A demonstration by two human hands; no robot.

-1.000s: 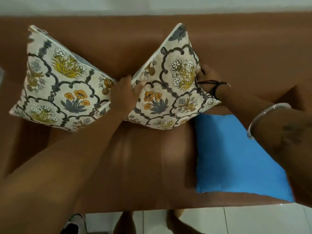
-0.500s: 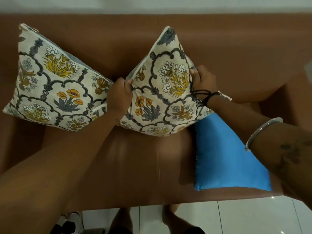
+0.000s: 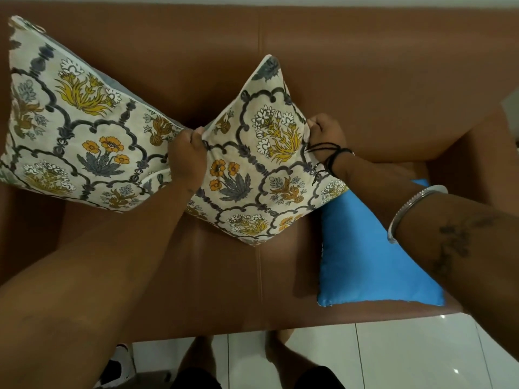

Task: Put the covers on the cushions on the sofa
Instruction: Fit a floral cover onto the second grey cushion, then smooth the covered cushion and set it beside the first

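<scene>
I have both hands on the middle cushion (image 3: 252, 175), the one standing on a corner on the sofa (image 3: 365, 80) seat. My left hand (image 3: 186, 161) is pinched shut on its left edge and my right hand (image 3: 327, 138) is clamped on its right edge, fingers curled into the fabric. Taking this cushion as my marker: a second floral-covered cushion (image 3: 75, 122) leans against the sofa back just to its left, their edges touching near my left hand, and a bare blue cushion (image 3: 362, 262) lies flat on the seat to its lower right, partly tucked under its corner and under my right forearm.

It should handle as light and soft; the filling gives under a grip, so the corners sag if I hold only one side. The printed cover looks like woven cloth with decent friction, so a pinch at the two opposite seams is a sound hold for plumping or turning it. The blue one looks slick and satiny, likelier to slip.

Count: three cushions, two covered, one still bare. I see no loose cover.
</scene>
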